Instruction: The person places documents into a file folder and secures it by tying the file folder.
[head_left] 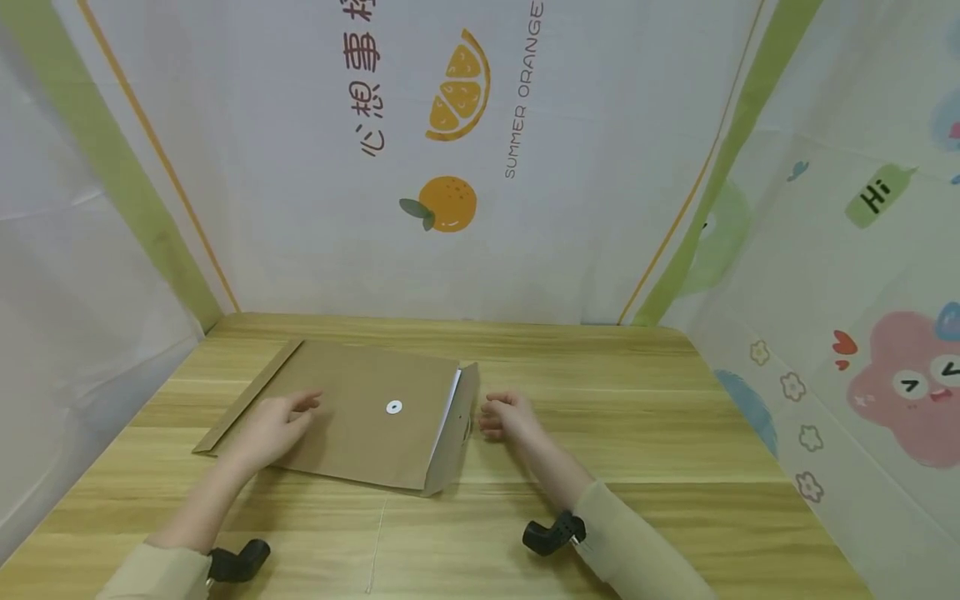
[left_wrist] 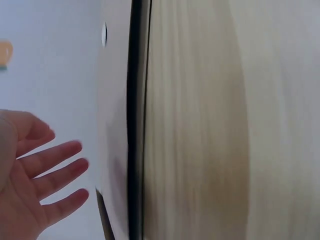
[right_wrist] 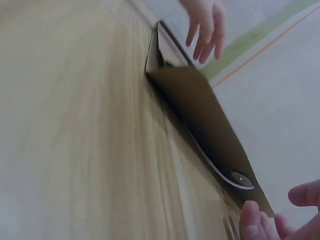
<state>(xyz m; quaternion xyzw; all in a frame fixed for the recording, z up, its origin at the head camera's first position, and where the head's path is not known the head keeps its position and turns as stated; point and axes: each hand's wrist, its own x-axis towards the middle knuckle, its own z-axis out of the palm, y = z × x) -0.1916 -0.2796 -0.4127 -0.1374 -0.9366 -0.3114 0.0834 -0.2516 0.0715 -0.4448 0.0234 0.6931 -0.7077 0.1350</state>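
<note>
A brown kraft paper document envelope [head_left: 352,450] lies on the wooden table, a white round button [head_left: 393,407] on its upper face. Its flap [head_left: 454,442] is folded out at the right end, and a white paper edge [head_left: 447,410] shows at the opening. My left hand [head_left: 273,429] hovers over the envelope's left part; in the left wrist view its fingers [left_wrist: 60,180] are spread and hold nothing. Just right of the flap is my right hand [head_left: 510,417], fingers loosely bent and nothing visible in them. The right wrist view shows the flap's button [right_wrist: 242,178] with string near the fingertips.
A thin white string [head_left: 377,542] trails over the table [head_left: 600,467] toward the front edge. Printed white curtains [head_left: 300,233] hang behind the table and at both sides. Each wrist carries a black camera mount [head_left: 553,534].
</note>
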